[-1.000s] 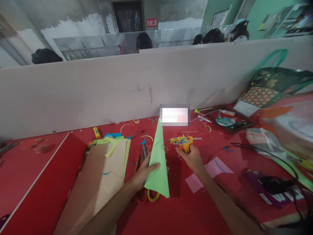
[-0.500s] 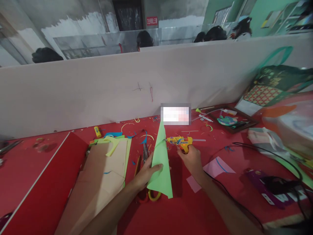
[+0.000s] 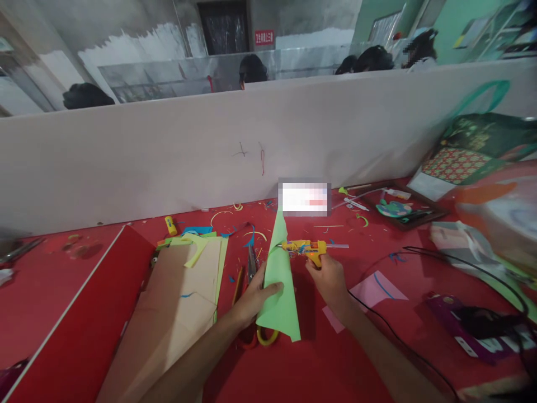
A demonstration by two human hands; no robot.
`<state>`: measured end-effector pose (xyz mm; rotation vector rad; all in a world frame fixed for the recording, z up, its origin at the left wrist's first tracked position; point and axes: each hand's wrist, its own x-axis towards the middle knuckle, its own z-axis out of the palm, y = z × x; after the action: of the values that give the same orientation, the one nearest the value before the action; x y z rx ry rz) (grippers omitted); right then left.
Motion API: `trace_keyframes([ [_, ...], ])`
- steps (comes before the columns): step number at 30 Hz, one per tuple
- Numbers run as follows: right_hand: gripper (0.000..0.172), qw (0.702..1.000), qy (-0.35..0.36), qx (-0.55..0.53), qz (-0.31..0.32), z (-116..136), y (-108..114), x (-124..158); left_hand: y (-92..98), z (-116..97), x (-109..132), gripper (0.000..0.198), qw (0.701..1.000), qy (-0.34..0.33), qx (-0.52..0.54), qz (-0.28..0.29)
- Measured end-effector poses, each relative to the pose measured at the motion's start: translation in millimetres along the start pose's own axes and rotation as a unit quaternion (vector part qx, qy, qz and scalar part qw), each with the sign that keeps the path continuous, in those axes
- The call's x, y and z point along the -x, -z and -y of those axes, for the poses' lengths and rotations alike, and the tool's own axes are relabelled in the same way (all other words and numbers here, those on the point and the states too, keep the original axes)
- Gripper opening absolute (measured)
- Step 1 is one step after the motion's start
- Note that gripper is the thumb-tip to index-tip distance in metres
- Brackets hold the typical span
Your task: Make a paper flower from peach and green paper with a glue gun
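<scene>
A light-green paper cone [image 3: 280, 308] stands over the middle of the red counter [image 3: 323, 366], gripped at its left edge between the thumb and fingers of the left hand [image 3: 255, 299]. The right hand's [image 3: 330, 280] fingers are wrapped round a yellow hot-glue gun [image 3: 315, 249], its nozzle at the cone's upper part. Scissors [image 3: 251, 263] lie just left; pink paper [image 3: 381, 290] lies right; brown sheets [image 3: 168, 308] lie farther left.

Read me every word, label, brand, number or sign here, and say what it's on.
"卫生间…上三楼": red sign on the back wall; the middle is blurred.
Purple box: white lettering, partly covered, unreadable.
Yellow tube: any print is too small to read.
</scene>
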<state>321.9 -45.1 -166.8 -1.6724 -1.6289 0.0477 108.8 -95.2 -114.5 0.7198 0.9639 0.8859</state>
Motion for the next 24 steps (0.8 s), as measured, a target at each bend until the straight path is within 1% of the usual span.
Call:
trace_keyframes([
  [3,0.019,1.0,0.022,-0.003,-0.003,0,-1,3,0.6,1,-1,0.106,1.0,0.005,0.004,-0.005],
  [5,0.023,0.999,0.036,0.004,-0.013,1,0,3,0.9,2,-1,0.105,1.0,0.01,0.003,-0.011],
  [10,0.041,0.996,0.046,0.038,-0.059,1,4,1,2.1,2,-1,0.108,0.999,0.018,-0.008,-0.026],
  [13,0.047,0.995,0.035,0.054,-0.072,-2,7,-2,3.5,3,-2,0.108,1.0,0.013,-0.007,-0.026],
  [18,0.041,0.997,-0.004,0.059,-0.049,-6,10,-5,4.0,5,-2,0.107,1.0,0.001,0.003,-0.015],
  [24,0.032,0.998,0.0,0.051,-0.025,-6,4,-3,1.0,3,-1,0.109,1.0,-0.002,-0.002,-0.014],
])
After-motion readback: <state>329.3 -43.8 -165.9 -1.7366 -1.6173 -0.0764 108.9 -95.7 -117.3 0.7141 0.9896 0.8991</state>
